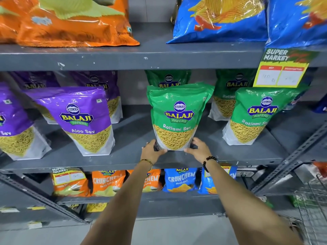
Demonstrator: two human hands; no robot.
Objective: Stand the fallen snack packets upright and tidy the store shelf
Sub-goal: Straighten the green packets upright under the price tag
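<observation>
Green packet upright near shelf edge, left hand and right hand gripping base corners. Risk: top-heavy, topples forward off edge on release.

Two bare hands reach in, the left hand and the right hand.

On the middle shelf I count four green Ratlami Sev packets: one at centre, one behind it, one to the right and one behind that.

The purple Aloo Sev packets number four that I can make out: one at far left, one beside it and two further back.

Along the lower part of the frame stand three orange Crunchem packets and two blue ones.

At the top, the large orange bags overlap too much to count; two blue bags show.

Two yellow price tags hang, upper right and lower left.
</observation>
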